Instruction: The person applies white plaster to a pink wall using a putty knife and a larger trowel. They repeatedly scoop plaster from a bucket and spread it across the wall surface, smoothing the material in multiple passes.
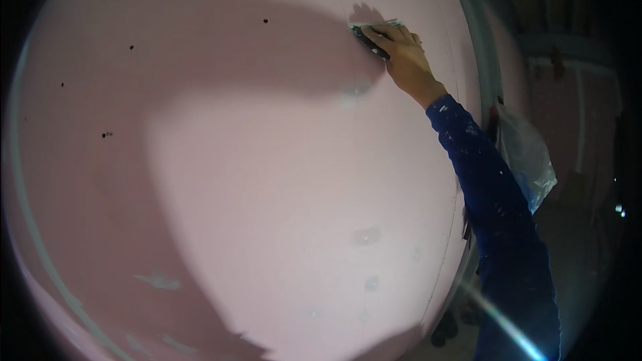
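Note:
My right hand [406,61] reaches up to the upper part of a pink wallboard [287,160], closed around a putty knife [372,45]. The knife has a dark handle and a wide blade edge, with pale compound along it, pressed to the board. A wet-looking smear of compound [356,92] lies just below the knife. My blue sleeve [498,214] is flecked with white spots. My left hand is out of view.
Several dark holes [265,21] dot the board's upper left. Grey filled patches [367,235] mark its lower part, and a pale smear [160,281] its lower left. Beyond the board's right edge, a clear plastic bag [528,150] hangs by a grey upright [486,47].

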Available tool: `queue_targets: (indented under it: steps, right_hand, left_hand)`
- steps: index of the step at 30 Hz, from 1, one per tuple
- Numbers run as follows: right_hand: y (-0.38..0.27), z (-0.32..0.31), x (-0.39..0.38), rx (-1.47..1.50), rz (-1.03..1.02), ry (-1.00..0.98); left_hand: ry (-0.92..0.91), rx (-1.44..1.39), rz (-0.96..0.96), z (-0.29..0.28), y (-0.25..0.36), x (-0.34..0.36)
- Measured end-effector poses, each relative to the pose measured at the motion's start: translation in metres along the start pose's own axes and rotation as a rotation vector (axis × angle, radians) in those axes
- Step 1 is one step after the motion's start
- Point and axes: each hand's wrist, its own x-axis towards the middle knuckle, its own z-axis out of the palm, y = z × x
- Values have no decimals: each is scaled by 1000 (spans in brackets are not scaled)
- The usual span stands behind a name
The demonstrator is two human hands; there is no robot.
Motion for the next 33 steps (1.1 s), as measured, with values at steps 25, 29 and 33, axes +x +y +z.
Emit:
queue_targets:
  steps: [25,29,33]
  right_hand:
    - [-59,-63,31,101,206,-358]
    - [-14,-56,66,134,333,-465]
    - [49,-29,92,182,354,-402]
  left_hand:
    - [-111,-240,-56,7,-17,-24]
    - [-19,-214,-23,9,-16,-19]
    - [29,2,325,13,-19,-3]
